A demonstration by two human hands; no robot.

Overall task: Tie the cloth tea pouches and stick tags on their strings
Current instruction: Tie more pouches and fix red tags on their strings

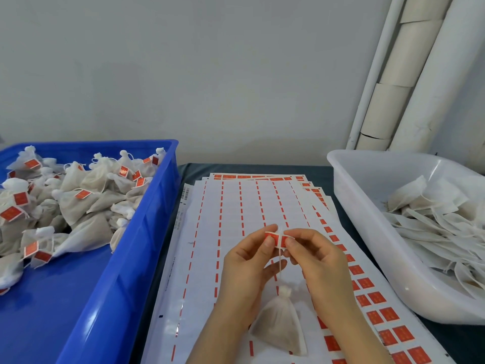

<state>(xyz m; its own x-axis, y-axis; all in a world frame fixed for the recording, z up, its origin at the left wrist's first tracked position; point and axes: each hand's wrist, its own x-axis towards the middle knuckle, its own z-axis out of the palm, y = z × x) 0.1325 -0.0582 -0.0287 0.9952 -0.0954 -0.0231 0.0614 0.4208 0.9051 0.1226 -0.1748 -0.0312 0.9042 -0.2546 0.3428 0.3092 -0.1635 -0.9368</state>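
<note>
Even soft bright light, faint shadows, wide-angle bending at edges, slightly soft focus

The dark table (194,170) in front of me carries three things. A blue crate (126,271) sits at my left and a white tub (367,232) at my right. Between them lies a fanned stack of sticker sheets (231,206), just beside the crate's wall.

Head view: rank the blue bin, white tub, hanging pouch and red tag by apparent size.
1. blue bin
2. white tub (the frame cuts off both, so their order is unsure)
3. pouch
4. tag
</note>
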